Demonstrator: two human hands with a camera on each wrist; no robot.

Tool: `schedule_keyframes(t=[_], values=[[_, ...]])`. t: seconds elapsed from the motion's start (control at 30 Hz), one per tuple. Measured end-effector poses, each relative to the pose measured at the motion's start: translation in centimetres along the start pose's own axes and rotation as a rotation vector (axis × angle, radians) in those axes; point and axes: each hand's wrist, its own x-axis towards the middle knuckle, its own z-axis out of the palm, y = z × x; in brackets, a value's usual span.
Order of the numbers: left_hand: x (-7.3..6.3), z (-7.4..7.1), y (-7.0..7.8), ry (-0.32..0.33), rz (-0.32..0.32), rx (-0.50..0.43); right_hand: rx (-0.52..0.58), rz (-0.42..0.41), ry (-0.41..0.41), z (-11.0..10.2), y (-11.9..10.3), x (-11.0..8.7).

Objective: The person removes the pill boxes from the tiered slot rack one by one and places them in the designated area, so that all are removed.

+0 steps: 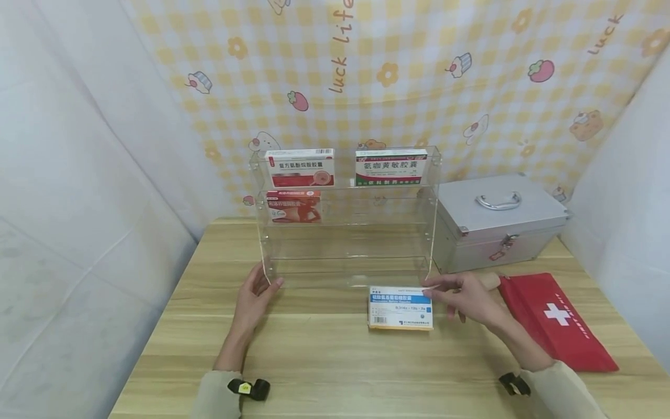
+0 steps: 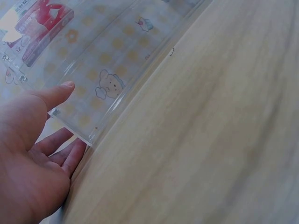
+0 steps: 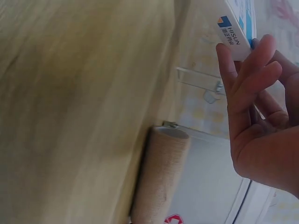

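A clear acrylic display rack (image 1: 345,238) with stepped shelves stands on the wooden table. My left hand (image 1: 253,299) holds its lower left corner; in the left wrist view the thumb lies across the front and the other fingers (image 2: 74,156) reach round the side panel. My right hand (image 1: 468,297) pinches a white and blue medicine box (image 1: 400,308) by its right end, in front of the rack's lowest shelf. The right wrist view shows the box's end (image 3: 231,35), lettered HISUN. On the top shelf sit a white-and-red box (image 1: 300,169) and a green-and-white box (image 1: 391,167). A red box (image 1: 294,207) sits below, at left.
To the right of the rack stands a silver metal case (image 1: 502,221) with a handle. A red first aid pouch (image 1: 557,323) lies on the table (image 1: 335,372) by my right forearm. Near the case lies a tan bandage roll (image 3: 161,175). Behind hangs a yellow checked curtain (image 1: 387,105).
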Motion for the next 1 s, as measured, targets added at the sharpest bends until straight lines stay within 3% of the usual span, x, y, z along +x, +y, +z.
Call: schedule_keyframes(t=[0.33, 0.57, 1.0], values=[[0.0, -0.1, -0.1, 0.005, 0.005, 0.0, 0.02, 0.124, 0.095, 1.0, 0.9, 1.2], [0.1, -0.1, 0.0, -0.005, 0.005, -0.008, 0.016, 0.126, 0.123, 1.5, 1.3, 1.6], [0.1, 0.0, 0.0, -0.004, 0.012, -0.013, -0.088, 0.123, 0.148, 1.8, 1.3, 2.1]])
